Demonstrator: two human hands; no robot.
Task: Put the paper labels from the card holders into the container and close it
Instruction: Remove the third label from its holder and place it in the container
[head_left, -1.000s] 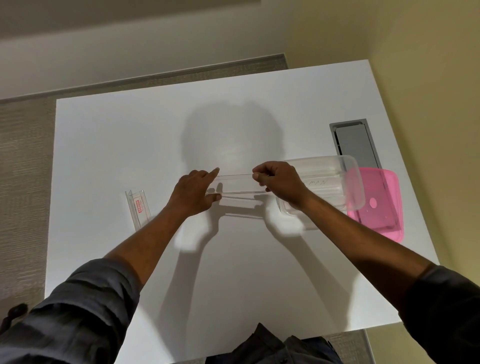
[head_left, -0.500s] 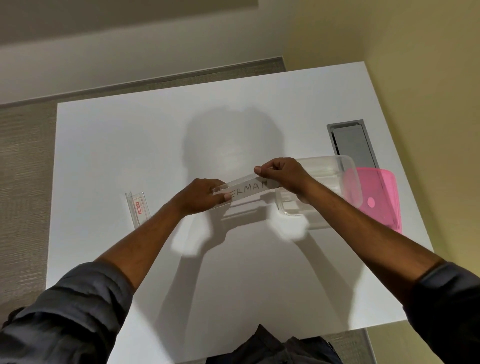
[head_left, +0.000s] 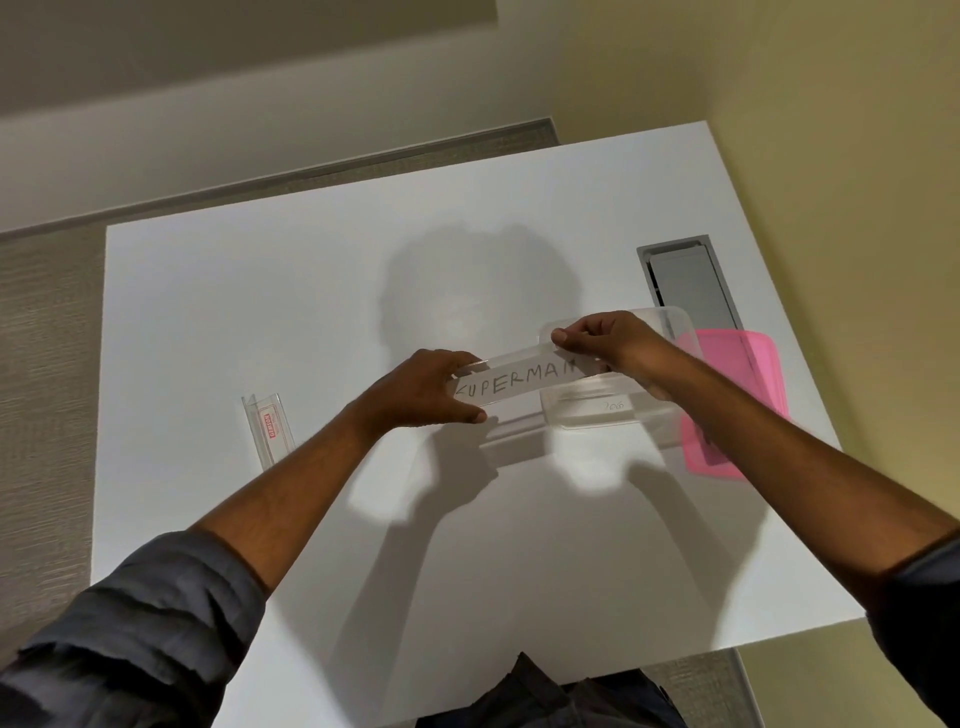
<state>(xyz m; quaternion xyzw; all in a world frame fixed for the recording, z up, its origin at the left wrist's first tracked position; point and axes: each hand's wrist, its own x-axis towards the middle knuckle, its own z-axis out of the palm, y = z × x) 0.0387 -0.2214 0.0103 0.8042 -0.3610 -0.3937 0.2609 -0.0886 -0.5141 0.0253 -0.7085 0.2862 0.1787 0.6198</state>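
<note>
A clear card holder (head_left: 511, 358) with a white paper label (head_left: 519, 383) reading SUPERMAN is held above the white table. My left hand (head_left: 431, 389) grips its left end. At the right end, my right hand (head_left: 608, 340) pinches the label's edge, over the clear container (head_left: 592, 415). A slip of paper lies inside the container. The pink lid (head_left: 737, 405) rests against the container's right side. A second clear card holder (head_left: 269, 428) with a red-printed insert lies on the table at the left.
The white table (head_left: 311, 291) has a grey cable hatch (head_left: 685, 280) at the back right, just beyond the container. Carpet borders the table at the left and a yellow wall stands at the right.
Both hands have lifted and tilted the card holder toward me, so the written label now faces up. The right end has moved over the container.
</note>
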